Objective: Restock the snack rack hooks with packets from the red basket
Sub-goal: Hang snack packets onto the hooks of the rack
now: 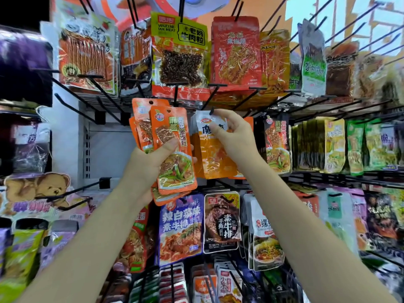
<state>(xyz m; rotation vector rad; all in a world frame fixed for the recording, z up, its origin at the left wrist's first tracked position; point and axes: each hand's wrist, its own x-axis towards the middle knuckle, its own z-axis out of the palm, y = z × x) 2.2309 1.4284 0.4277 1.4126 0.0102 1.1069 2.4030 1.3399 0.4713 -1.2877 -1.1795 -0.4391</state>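
My left hand (150, 162) grips a fanned stack of orange snack packets (172, 147), thumb across the front one, held up before the rack's middle row. My right hand (231, 136) pinches the white top of an orange-and-white packet (209, 149) that hangs at the tip of a black hook (211, 110). More packets of that kind hang behind it. The red basket is out of view.
Bare black hooks (87, 189) stick out at the left, in the middle and lower rows. Full hooks of packets surround my hands above (181, 57), below (181, 228) and to the right (277, 145). Teddy-bear packs (37, 189) hang at the far left.
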